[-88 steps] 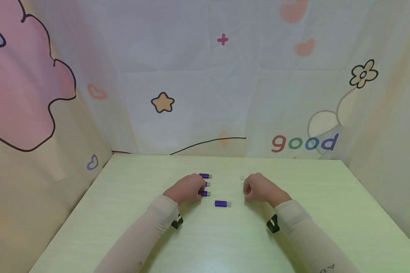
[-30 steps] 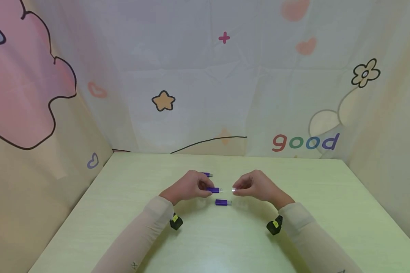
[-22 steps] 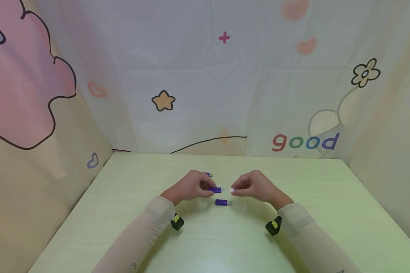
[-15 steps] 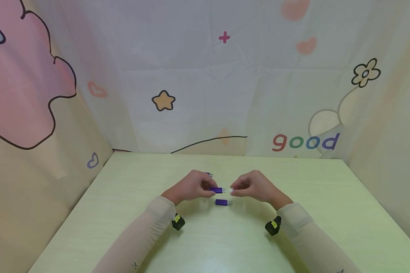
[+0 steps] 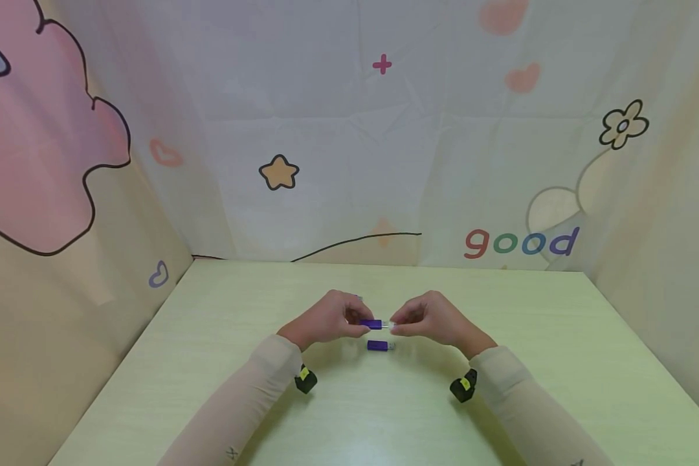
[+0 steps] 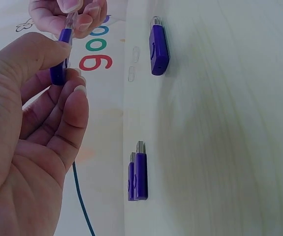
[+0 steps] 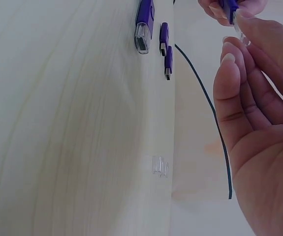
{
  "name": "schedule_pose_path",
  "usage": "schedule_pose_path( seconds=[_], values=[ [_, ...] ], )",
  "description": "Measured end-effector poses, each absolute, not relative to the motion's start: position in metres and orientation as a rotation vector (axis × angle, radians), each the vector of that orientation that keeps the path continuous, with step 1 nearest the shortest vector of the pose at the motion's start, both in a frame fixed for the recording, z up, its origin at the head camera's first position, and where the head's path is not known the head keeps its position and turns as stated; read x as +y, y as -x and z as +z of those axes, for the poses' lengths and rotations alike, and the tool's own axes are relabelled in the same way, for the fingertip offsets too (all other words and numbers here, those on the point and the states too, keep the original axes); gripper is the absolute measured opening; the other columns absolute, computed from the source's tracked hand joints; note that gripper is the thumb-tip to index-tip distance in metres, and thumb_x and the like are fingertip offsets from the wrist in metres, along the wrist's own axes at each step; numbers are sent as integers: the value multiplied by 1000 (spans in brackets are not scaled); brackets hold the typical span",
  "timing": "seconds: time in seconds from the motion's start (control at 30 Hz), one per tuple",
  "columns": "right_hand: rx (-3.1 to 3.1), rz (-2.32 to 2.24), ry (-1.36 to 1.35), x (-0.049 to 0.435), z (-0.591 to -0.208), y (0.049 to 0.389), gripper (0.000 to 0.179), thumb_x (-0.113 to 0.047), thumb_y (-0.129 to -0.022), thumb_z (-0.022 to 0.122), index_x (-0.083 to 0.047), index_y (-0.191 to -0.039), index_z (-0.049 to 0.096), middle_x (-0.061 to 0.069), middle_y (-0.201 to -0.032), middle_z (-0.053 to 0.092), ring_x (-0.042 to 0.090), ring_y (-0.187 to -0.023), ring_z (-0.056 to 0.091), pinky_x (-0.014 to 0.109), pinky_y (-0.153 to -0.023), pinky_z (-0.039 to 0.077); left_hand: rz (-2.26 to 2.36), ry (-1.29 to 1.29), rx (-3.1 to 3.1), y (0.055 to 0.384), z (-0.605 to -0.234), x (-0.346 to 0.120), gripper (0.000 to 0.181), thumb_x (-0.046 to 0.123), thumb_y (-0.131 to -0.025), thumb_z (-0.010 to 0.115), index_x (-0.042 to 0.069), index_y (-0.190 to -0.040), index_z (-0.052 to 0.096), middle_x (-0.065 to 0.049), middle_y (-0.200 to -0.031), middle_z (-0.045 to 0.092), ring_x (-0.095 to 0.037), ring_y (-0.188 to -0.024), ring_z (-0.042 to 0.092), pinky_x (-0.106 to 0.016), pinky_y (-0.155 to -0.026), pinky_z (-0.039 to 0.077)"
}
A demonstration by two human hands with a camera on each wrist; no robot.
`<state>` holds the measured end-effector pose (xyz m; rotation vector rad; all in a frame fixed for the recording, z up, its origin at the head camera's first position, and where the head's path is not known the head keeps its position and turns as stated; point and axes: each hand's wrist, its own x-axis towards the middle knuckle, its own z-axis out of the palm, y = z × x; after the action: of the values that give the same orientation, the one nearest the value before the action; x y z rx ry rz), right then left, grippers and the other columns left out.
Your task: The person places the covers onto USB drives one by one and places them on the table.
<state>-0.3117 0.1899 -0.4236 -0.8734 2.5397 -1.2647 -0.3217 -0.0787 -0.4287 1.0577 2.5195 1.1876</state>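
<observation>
My left hand (image 5: 329, 317) pinches a purple USB flash drive (image 5: 371, 324) between thumb and fingers, its metal connector toward the right. Facing it, my right hand (image 5: 437, 321) pinches a small clear cap (image 5: 392, 325) by its end. In the left wrist view the cap (image 6: 71, 20) lines up with the drive (image 6: 61, 56) and overlaps the connector's tip. Both are held above the table. Just below the hands lies another purple flash drive (image 5: 377, 345), a clear cap over its connector; the right wrist view shows that cap (image 7: 142, 40) closely.
Two uncapped purple flash drives, one nearer (image 6: 141, 174) and one farther (image 6: 131, 182), lie side by side, mostly hidden behind my left hand in the head view. Two loose clear caps (image 7: 157, 164) lie on the pale table (image 5: 349, 414). A printed cloth (image 5: 326, 129) hangs behind.
My left hand has picked up a flash drive from the row, and my right hand a cap. Both hands have moved inward, closing the gap between connector and cap.
</observation>
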Motion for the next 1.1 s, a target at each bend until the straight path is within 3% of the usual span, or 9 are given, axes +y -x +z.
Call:
schedule_pose_path(
  seconds=[1.1],
  values=[
    [2519, -1319, 842, 189, -427, 314, 17, -28, -87, 84, -15, -98, 82, 1, -93, 80, 20, -83, 72, 29, -76, 60, 1210, -1055, 2508, 321, -428, -78, 13, 8, -89, 78, 12, -101, 79, 2, -95, 75, -10, -80, 69, -24, -76, 58]
  ],
)
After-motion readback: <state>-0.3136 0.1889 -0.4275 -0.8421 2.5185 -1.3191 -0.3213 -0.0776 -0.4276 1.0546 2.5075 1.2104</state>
